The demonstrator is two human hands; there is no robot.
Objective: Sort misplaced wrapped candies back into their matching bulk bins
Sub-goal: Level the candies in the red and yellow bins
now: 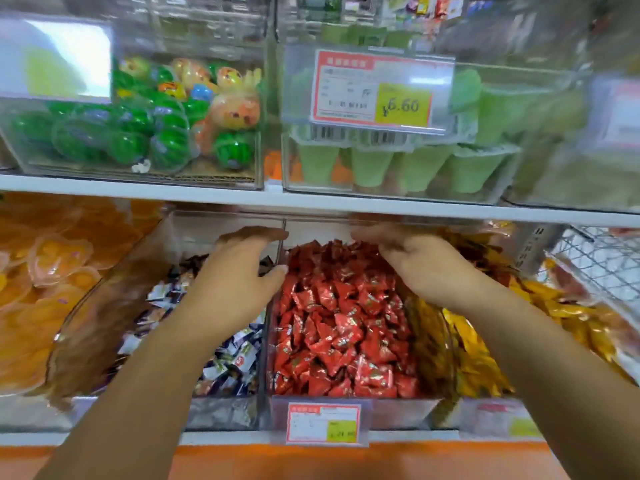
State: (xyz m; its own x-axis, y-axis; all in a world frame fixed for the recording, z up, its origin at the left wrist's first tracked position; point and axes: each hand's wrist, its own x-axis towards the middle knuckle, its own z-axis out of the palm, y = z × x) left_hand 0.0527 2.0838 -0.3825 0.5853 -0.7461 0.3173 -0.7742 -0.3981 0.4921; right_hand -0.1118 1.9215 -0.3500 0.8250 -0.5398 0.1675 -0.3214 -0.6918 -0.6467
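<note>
Where the shelf (311, 202) overhangs the red candy bin (398, 412), left hand (239, 275) hovers slack beside it, right hand (415, 261) over it, grip unreadable.

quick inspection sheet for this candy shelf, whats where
surface: white lower shelf, clear bins on it
job's things: red candies in middle bin; dark-and-white candies in left bin; yellow candies in right bin
clutter: nothing seen
hands: left hand over dark-and-white candies, fingers outstretched, nothing held; right hand over red candies' right edge, blurred, grip unclear
cables: nothing seen
surroundings: price tag reading 6.60, green cups, wire basket
</note>
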